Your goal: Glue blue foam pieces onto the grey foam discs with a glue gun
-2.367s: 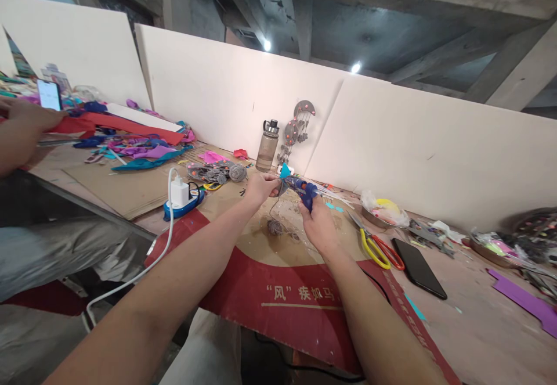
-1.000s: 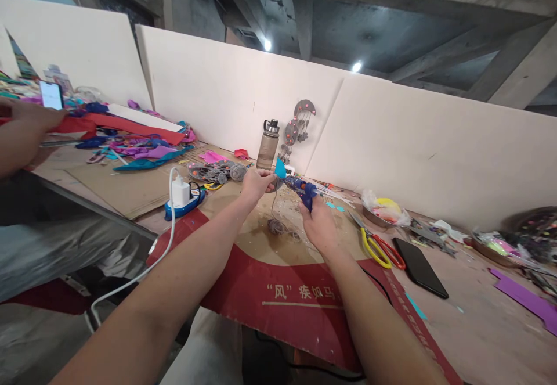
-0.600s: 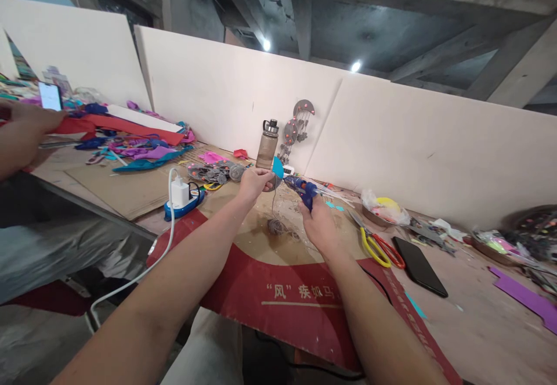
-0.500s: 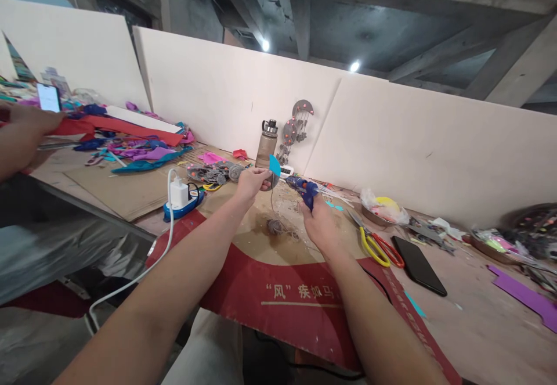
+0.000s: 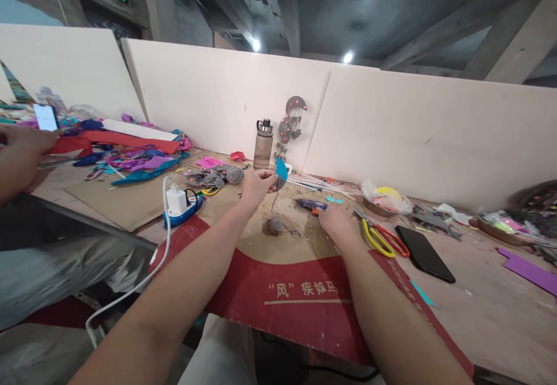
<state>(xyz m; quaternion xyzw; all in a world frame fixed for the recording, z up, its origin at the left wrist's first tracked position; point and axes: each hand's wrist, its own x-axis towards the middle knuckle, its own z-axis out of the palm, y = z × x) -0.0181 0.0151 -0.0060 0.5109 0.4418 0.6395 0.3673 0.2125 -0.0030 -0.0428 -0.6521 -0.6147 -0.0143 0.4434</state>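
Note:
My left hand point(image 5: 260, 187) pinches a small rounded piece, blue point(image 5: 281, 168) on top and grey below, raised above the board. From it a strand of grey yarn hangs to a small yarn ball point(image 5: 275, 226) on the brown board. Low over the board at the right, my right hand point(image 5: 337, 223) is closed round the handle end of a blue glue gun point(image 5: 311, 204), which lies tilted on its side, nozzle pointing left. My palm hides most of the handle. Beside that hand are yellow- and red-handled scissors point(image 5: 378, 238).
A black phone point(image 5: 425, 254) lies right of the scissors. Behind stand a bottle point(image 5: 263, 146) and a grey hanging ornament point(image 5: 296, 106) against a white panel point(image 5: 209, 94). A blue power strip point(image 5: 185, 213) with a white cable sits left. Another person's hand point(image 5: 26, 147) is at far left.
My right hand has lowered the glue gun to the board and tipped it onto its side. My left hand, still pinching the blue and grey piece, has shifted slightly right.

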